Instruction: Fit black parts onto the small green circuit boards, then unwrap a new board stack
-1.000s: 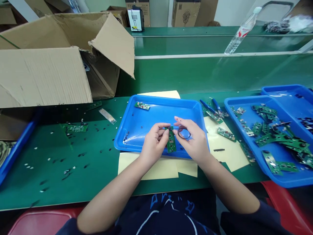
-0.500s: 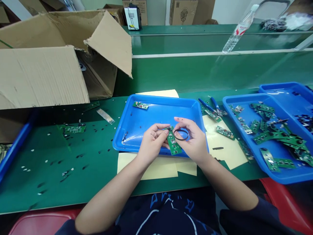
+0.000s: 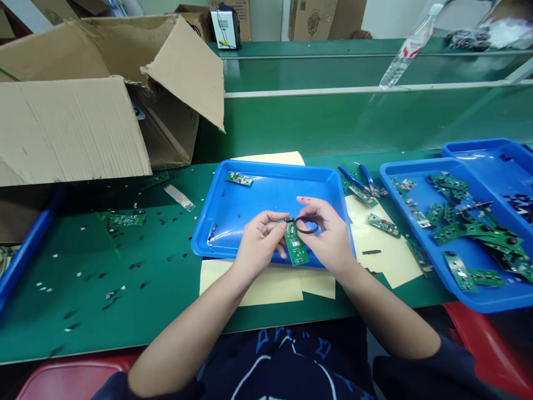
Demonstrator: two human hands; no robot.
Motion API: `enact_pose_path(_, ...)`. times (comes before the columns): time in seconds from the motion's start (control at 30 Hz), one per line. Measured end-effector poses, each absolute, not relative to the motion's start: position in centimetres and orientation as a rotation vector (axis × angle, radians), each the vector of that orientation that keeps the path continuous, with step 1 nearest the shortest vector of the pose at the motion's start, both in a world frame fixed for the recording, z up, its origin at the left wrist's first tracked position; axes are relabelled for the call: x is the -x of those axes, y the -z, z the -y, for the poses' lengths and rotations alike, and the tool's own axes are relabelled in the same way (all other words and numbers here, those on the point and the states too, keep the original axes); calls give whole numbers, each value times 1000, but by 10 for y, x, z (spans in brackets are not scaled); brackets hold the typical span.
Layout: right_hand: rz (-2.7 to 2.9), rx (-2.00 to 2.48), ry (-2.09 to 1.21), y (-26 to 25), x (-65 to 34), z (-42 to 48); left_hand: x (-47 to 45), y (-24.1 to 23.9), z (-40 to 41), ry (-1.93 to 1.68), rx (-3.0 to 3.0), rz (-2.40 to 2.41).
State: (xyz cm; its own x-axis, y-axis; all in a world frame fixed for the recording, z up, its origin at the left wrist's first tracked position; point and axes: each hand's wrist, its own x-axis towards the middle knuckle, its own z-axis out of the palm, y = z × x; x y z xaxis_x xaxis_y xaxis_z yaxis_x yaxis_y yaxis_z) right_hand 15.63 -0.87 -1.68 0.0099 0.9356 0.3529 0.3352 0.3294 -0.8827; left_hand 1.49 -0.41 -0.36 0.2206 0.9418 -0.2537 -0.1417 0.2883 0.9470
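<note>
My left hand [image 3: 263,236] pinches the upper end of a small green circuit board [image 3: 296,250], which tilts down over the front rim of a blue tray [image 3: 270,169]. Against the top of that board, my right hand [image 3: 327,233] is closed on a loop of thin dark strip [image 3: 307,230]. The strip's end meets the board between both sets of fingertips; the exact contact is hidden. Another circuit board [image 3: 239,178] lies at the tray's back left, with small dark bits on the tray floor.
On the right, a second blue tray [image 3: 416,164] holds a heap of circuit boards. Blue-handled pliers [image 3: 368,180] lie beside it. A large open cardboard box [image 3: 70,130] stands at the left, with scattered dark scraps in front. A plastic bottle [image 3: 410,50] leans at the back.
Both hands stay nearly in place. The strip loop has shifted slightly left and up, and the board's lower end has dipped a little.
</note>
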Motion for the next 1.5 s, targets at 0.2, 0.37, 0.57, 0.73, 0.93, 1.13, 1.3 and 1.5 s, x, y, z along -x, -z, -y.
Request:
enact_pose_path(0.2, 1503, 1220, -821, 19, -158, 8, -16, 6, 7, -1008, -1093, -1111)
enact_pose_path(0.37, 1511, 1198, -744, 19, -160, 6, -15, 5, 9, -1011, -1241, -1105)
enact_pose_path(0.57, 1439, 1060, -720, 23, -161, 5, -10, 2, 4, -905, -991, -995)
enact_pose_path(0.73, 1533, 1003, -518, 22, -162, 6, -8, 2, 0, -910, -853, -966)
enact_pose_path(0.93, 1681, 993, -256, 17, -162, 6, -7, -3, 0, -961, -963, -978)
enact_pose_path(1.13, 1732, 1000, -112, 18, -160, 7, -6, -4, 0, -950, -1100, -1075)
enact_pose_path(1.3, 1743, 1001, -129, 18, -161, 5, -2, -5, 1, -862, -1169, -1105)
enact_pose_path(1.5, 1671, 887, -307, 18, -164, 7, 2, -6, 2, -681, -1171, -836)
